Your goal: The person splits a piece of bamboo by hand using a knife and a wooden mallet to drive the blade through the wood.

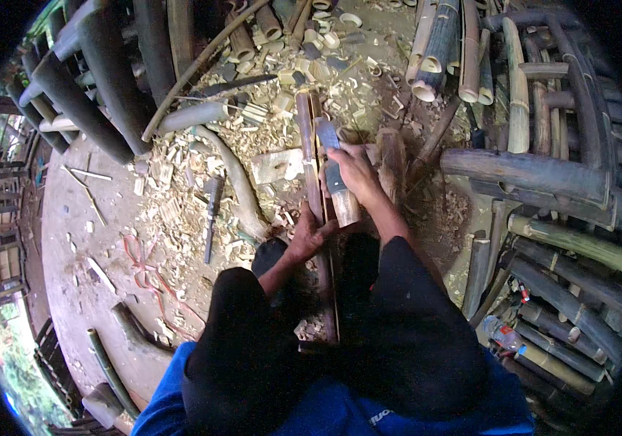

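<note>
A long brown bamboo pole [306,120] runs up the middle of the view, from between my knees to the chip-covered ground, with a lengthwise split or pale edge along its right side. My left hand [309,236] is wrapped round its middle. Just above and to the right, my right hand [355,173] grips a short tool with a flat grey blade [327,134] and a pale wooden end [346,208]. The blade lies close along the pole's right side; whether it touches is unclear. My right fingers are partly hidden behind the tool.
Wood chips [173,207] cover the ground around a curved branch [232,178] and a dark, narrow tool [213,211]. Red string [147,269] lies at left. Bamboo frames [529,171] and cut poles [438,54] stand at right, with a plastic bottle [501,334] among them.
</note>
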`<state>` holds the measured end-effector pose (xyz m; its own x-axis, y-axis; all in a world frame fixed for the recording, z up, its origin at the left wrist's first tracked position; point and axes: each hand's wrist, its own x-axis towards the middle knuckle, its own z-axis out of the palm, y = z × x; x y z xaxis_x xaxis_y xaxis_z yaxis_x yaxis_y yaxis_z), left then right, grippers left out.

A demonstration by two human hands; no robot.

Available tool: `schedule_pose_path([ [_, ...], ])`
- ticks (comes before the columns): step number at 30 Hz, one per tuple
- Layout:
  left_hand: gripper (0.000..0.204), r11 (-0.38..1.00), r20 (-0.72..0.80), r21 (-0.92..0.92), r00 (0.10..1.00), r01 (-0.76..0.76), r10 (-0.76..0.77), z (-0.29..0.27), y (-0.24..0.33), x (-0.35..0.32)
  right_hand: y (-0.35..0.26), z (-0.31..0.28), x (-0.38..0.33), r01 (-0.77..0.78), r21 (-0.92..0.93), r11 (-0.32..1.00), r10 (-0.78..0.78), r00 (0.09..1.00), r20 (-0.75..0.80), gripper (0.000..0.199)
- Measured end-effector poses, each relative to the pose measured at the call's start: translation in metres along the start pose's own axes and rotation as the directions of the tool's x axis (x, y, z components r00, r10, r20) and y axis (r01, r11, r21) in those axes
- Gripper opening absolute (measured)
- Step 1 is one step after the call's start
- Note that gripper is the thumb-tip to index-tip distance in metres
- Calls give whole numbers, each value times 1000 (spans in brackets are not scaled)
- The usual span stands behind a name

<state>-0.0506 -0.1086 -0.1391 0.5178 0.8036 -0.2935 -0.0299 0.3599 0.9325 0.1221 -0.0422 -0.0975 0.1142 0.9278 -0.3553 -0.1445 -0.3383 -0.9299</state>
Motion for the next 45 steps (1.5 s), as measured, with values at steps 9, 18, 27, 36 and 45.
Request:
schedule_pose_path([
  [9,71,999,50,30,998,40,-41,-10,4,-8,-41,5,-11,-121,168,978,113,992,57,38],
  [18,68,998,21,-14,998,-60,60,-8,2,-5,-89,-14,21,-153,150,977,132,981,142,30],
  [27,68,986,-105,158,994,46,-30,-6,7,-10,-44,12,-96,40,-565,824,-80,996,-45,32],
  [36,68,866,-227,457,968,204,-108,2,21,-11,-45,23,-106,96,-801,591,-186,982,-20,38],
  [45,66,771,-260,584,958,254,-118,14,27,-9,-49,50,-88,39,-697,716,-194,970,-145,37],
])
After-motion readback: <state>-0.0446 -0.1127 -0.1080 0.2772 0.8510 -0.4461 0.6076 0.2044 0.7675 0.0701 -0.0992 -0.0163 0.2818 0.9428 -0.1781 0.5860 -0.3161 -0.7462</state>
